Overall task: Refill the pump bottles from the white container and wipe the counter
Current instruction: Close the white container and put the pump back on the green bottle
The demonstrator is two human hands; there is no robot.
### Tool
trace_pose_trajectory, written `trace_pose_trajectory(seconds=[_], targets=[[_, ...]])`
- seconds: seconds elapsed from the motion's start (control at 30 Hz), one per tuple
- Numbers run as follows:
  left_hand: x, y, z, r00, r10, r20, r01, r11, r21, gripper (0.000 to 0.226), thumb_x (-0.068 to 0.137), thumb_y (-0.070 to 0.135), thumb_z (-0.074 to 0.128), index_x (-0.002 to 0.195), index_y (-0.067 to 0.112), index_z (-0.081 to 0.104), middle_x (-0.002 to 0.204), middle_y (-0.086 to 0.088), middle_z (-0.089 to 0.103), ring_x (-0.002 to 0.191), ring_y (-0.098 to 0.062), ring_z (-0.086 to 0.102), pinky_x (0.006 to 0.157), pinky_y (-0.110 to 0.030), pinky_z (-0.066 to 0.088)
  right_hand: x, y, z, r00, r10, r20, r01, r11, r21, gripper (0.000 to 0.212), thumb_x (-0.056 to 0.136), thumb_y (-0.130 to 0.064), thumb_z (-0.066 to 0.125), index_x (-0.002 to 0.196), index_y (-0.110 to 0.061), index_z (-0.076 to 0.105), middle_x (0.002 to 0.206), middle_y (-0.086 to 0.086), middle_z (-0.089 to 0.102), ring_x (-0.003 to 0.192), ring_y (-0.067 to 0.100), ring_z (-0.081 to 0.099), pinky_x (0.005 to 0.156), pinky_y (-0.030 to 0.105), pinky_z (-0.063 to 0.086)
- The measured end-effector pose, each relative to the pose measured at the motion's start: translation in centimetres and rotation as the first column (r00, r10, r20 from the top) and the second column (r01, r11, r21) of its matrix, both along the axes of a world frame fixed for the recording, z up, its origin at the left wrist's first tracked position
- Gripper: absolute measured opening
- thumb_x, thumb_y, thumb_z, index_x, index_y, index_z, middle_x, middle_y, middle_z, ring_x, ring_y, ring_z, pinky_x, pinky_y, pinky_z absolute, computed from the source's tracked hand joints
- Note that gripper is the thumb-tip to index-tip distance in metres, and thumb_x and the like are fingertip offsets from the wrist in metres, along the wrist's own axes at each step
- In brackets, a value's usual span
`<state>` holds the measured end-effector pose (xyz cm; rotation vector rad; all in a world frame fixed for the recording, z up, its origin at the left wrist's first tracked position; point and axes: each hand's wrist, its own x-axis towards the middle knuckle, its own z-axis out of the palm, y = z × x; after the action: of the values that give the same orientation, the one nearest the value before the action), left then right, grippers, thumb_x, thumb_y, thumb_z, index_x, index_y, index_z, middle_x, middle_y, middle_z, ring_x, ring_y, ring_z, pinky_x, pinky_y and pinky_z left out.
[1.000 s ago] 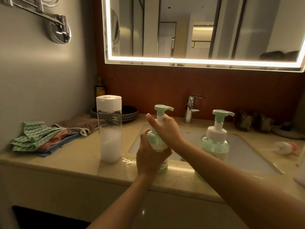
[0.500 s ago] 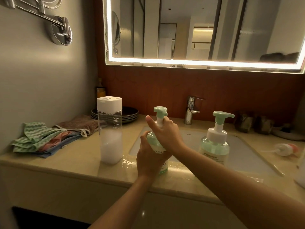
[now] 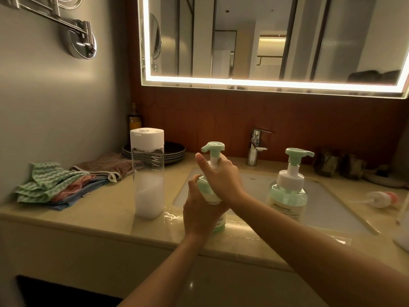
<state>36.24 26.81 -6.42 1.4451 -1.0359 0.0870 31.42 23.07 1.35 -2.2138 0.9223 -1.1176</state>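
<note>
Head view gives you the counter point(image 3: 99, 220) as the widest thing, its front strip wet and shining beside the sink point(image 3: 327, 209), so judge anything standing there as ready to slide. The pile of cloths point(image 3: 55, 187) lies at the far left, soft and apparently dry, well apart from the wet patch; when wiping is due, take one by a bunched edge. The white container point(image 3: 148, 173) stands upright just left of the puddle, capped, clear-walled and roughly half full of white liquid. Expect it to be fairly heavy, stiff and smooth, so grasp it round the middle with a whole hand and not by the cap. The second pump bottle point(image 3: 287, 196) stands alone at the sink's front edge, to the right of your hands, with its pump on and nothing touching it. The near pump bottle point(image 3: 218, 221) stands on the counter's wet front strip, and both hands have it. Your left hand point(image 3: 199, 209) wraps fingers and thumb round the body. Your right hand point(image 3: 223, 180) curls round the neck under the green pump head point(image 3: 213, 148), forefinger sticking out straight. That hold suits turning the collar: the lower hand steadies, the upper twists. Treat the bottle as light, thin plastic that gives under a squeeze, so grip firmly but not hard. Whether the collar is loose or tight, you cannot tell from this view.
</note>
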Motion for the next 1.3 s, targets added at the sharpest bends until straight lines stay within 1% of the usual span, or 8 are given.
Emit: trace_pose_trajectory(seconds=[0.27, 0.4, 0.53, 0.7, 0.9, 1.13, 1.23, 1.3], targets=[[-0.1, 0.1, 0.0, 1.0, 0.0, 0.005, 0.0, 1.0, 0.005, 0.087, 0.06, 0.028, 0.084, 0.128, 0.007, 0.034, 0.117, -0.009, 0.057, 0.102, -0.015, 0.055, 0.081, -0.019, 0.042, -0.2, -0.2, 0.7, 0.999, -0.027, -0.017, 0.028, 0.998, 0.052, 0.104, 0.058, -0.078, 0.046, 0.137, -0.012, 0.033, 0.129, 0.007, 0.052, 0.116, 0.024, 0.051, 0.094, 0.045, 0.046], [0.0, -0.1, 0.0, 1.0, 0.009, -0.01, -0.009, 1.0, -0.001, 0.089, 0.06, 0.031, 0.084, 0.129, 0.007, 0.034, 0.119, -0.009, 0.057, 0.107, -0.022, 0.057, 0.087, -0.028, 0.046, 0.2, -0.4, 0.2, 0.999, 0.03, -0.036, -0.028, 0.999, 0.039, 0.055, 0.075, -0.064, 0.056, 0.102, -0.016, 0.05, 0.096, 0.001, 0.06, 0.092, 0.018, 0.059, 0.083, 0.035, 0.047], [0.0, -0.3, -0.2, 0.998, 0.045, 0.043, -0.046, 0.999, 0.017, 0.087, 0.062, 0.039, 0.08, 0.128, 0.005, 0.034, 0.117, -0.011, 0.059, 0.104, -0.024, 0.061, 0.086, -0.036, 0.052, 0.2, 0.3, -0.8, 0.999, -0.03, -0.039, 0.034, 0.994, 0.107, 0.108, 0.058, -0.084, 0.041, 0.136, -0.011, 0.035, 0.132, 0.007, 0.05, 0.125, 0.027, 0.044, 0.1, 0.052, 0.039], [0.0, -0.2, -0.3, 0.999, 0.035, 0.025, -0.036, 0.999, 0.007, 0.091, 0.06, 0.037, 0.083, 0.13, 0.007, 0.033, 0.118, -0.009, 0.057, 0.105, -0.021, 0.058, 0.083, -0.025, 0.046, 0.0, -0.1, 0.5, 0.998, -0.029, -0.049, 0.037, 0.982, 0.185, 0.117, 0.054, -0.081, 0.054, 0.146, -0.026, 0.008, 0.147, 0.011, 0.03, 0.135, 0.033, 0.03, 0.103, 0.057, 0.033], [0.2, -0.4, -0.4, 0.999, 0.044, 0.005, -0.044, 0.999, -0.012, 0.09, 0.06, 0.031, 0.084, 0.129, 0.008, 0.033, 0.117, -0.008, 0.057, 0.106, -0.02, 0.057, 0.085, -0.025, 0.047, 0.2, 0.4, 1.0, 0.995, 0.068, -0.076, -0.054, 0.984, 0.172, 0.074, 0.069, -0.068, 0.058, 0.119, -0.014, 0.047, 0.111, 0.005, 0.058, 0.106, 0.023, 0.056, 0.097, 0.049, 0.043], [0.2, -0.5, -0.4, 0.996, 0.06, 0.06, -0.062, 0.998, 0.029, 0.095, 0.06, 0.044, 0.079, 0.132, 0.005, 0.031, 0.122, -0.01, 0.055, 0.112, -0.021, 0.057, 0.088, -0.024, 0.045, -0.1, 0.9, 0.4, 0.983, -0.059, -0.171, 0.083, 0.987, 0.137, 0.121, 0.056, -0.083, 0.05, 0.147, -0.017, 0.005, 0.149, 0.009, 0.029, 0.135, 0.031, 0.031, 0.103, 0.057, 0.033], [0.2, -0.4, -0.4, 0.998, 0.053, 0.028, -0.053, 0.998, 0.013, 0.093, 0.06, 0.036, 0.084, 0.131, 0.007, 0.032, 0.121, -0.009, 0.055, 0.109, -0.022, 0.056, 0.085, -0.022, 0.043, 0.2, 0.6, 1.2, 0.991, -0.079, -0.104, 0.094, 0.985, 0.146, 0.133, 0.04, -0.089, 0.044, 0.146, -0.016, 0.011, 0.143, 0.011, 0.036, 0.131, 0.032, 0.036, 0.101, 0.057, 0.035], [0.1, -0.4, -0.4, 0.998, 0.058, 0.034, -0.058, 0.998, 0.015, 0.092, 0.059, 0.037, 0.084, 0.13, 0.007, 0.033, 0.119, -0.01, 0.056, 0.107, -0.023, 0.057, 0.086, -0.026, 0.046, 0.2, 0.6, 1.2, 0.995, -0.044, -0.091, 0.059, 0.984, 0.167, 0.11, 0.055, -0.082, 0.051, 0.135, -0.009, 0.032, 0.124, 0.007, 0.051, 0.12, 0.027, 0.048, 0.096, 0.047, 0.041]])
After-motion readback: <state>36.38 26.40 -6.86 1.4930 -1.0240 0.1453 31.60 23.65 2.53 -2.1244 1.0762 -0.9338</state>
